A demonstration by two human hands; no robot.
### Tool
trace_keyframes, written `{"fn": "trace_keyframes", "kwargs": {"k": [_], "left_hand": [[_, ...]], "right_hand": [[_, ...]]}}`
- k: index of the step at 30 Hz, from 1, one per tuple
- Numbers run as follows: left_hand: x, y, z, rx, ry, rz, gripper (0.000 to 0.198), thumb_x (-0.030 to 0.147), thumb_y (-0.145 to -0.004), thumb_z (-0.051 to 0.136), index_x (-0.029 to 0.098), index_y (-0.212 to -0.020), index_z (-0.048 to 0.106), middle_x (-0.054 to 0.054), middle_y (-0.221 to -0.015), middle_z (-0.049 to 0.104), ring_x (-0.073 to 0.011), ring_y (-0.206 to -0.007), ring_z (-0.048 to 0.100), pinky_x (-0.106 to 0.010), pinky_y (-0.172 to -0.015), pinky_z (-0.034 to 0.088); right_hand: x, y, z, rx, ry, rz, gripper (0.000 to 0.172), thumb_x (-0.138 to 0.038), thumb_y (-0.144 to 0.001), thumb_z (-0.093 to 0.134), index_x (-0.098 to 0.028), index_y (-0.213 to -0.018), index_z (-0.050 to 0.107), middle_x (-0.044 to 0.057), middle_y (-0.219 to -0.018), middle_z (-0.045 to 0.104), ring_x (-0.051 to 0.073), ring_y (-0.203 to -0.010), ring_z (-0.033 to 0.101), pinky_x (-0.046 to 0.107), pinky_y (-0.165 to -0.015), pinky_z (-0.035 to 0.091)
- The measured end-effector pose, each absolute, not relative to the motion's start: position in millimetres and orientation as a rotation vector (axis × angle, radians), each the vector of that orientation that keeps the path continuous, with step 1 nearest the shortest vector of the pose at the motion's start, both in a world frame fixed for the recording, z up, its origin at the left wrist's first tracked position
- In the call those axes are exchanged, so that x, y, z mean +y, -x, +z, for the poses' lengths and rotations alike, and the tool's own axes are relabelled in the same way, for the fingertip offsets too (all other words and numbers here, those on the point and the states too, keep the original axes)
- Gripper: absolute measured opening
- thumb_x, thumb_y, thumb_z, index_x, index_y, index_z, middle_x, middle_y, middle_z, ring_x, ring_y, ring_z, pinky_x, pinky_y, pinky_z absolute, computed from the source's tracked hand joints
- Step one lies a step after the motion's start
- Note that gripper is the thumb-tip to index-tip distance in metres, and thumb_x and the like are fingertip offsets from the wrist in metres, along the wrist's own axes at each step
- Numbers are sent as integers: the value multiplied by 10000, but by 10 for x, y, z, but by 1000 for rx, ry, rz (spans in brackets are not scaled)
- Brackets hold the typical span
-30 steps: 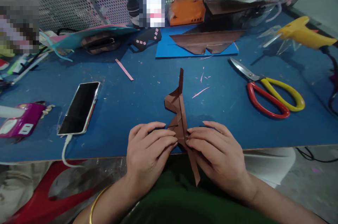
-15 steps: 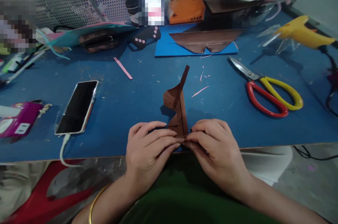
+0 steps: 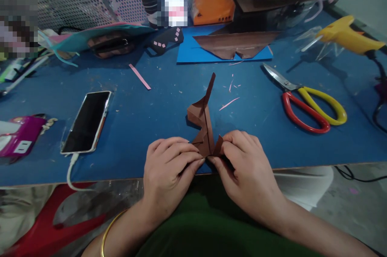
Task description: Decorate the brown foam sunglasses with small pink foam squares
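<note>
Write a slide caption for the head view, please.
Left hand and right hand pinch a folded brown paper figure on a blue worktable.

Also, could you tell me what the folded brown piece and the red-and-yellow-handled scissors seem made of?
The folded brown piece looks like matte paper, given its sharp creases. The red-and-yellow-handled scissors have shiny blades, seemingly metal, and glossy handles, likely plastic.

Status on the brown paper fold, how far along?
Done: the paper carries several creases and layered flaps, with a narrow tip pointing away. In hand: the left hand and right hand pinch its near end at the table edge, a small flap raised on the right side. Left: hard to say; the shape looks unfinished. Another brown piece lies on the blue sheet, and the scissors lie untouched.
</note>
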State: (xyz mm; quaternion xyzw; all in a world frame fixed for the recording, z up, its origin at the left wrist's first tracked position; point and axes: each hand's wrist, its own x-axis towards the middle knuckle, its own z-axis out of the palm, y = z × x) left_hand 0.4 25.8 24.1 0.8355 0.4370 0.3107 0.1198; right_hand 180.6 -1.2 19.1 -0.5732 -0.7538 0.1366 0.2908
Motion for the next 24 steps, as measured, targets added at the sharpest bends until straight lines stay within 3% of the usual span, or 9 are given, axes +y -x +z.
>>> {"fn": "trace_keyframes", "kwargs": {"k": [16, 20, 24], "left_hand": [[258, -34, 196, 1362, -2473, 856, 76, 187, -842, 684, 216, -772, 689, -21, -864, 706, -219, -918, 630, -391, -850, 402], [265, -43, 190, 1362, -2475, 857, 81, 195, -849, 678, 221, -771, 681, -19, -859, 706, -217, -906, 629, -394, -848, 398], [267, -49, 183, 1372, -2472, 865, 86, 208, -850, 681, 216, -765, 677, -26, -862, 707, -227, -919, 632, -399, -853, 399]], "right_hand": [[73, -1830, 255, -2012, 1648, 425, 173, -191, -859, 615, -204, -743, 488, 42, -830, 538, 193, -761, 480, 346, -659, 363], [53, -1808, 224, -1955, 1632, 421, 77, -182, -876, 584, -203, -870, 510, 73, -920, 566, 219, -830, 527, 360, -691, 393], [57, -1783, 176, -1924, 1650, 380, 158, -174, -876, 583, -195, -999, 486, 97, -986, 580, 243, -876, 545, 369, -704, 405]]}}
